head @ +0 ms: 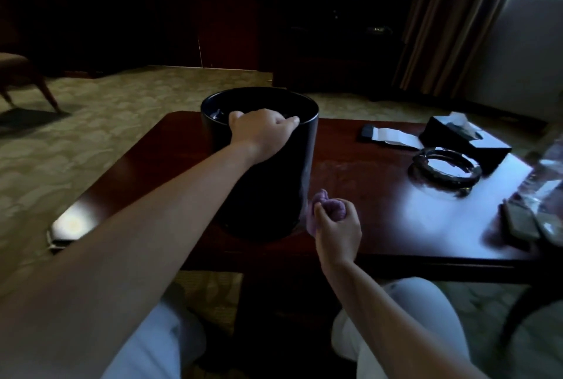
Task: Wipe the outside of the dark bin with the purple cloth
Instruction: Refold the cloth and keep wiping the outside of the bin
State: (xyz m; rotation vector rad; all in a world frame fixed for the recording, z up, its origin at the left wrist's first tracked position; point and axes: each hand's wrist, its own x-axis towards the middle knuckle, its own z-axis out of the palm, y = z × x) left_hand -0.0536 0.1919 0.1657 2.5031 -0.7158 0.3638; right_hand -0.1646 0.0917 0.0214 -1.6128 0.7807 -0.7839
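The dark bin point(274, 183) stands upright on the reddish wooden table point(380, 211), left of its middle. My left hand point(259, 131) grips the bin's near rim, fingers curled over the edge into the opening. My right hand point(336, 232) holds a bunched purple cloth point(323, 205) right beside the lower right of the bin's wall; whether the cloth touches the bin I cannot tell.
A glass ashtray point(444, 170), a black tissue box point(466, 141) and a dark card with white paper point(387, 136) lie on the right of the table. Remotes point(524, 223) and clear plastic point(545, 183) sit at the right edge. A chair point(21, 73) stands far left on the carpet.
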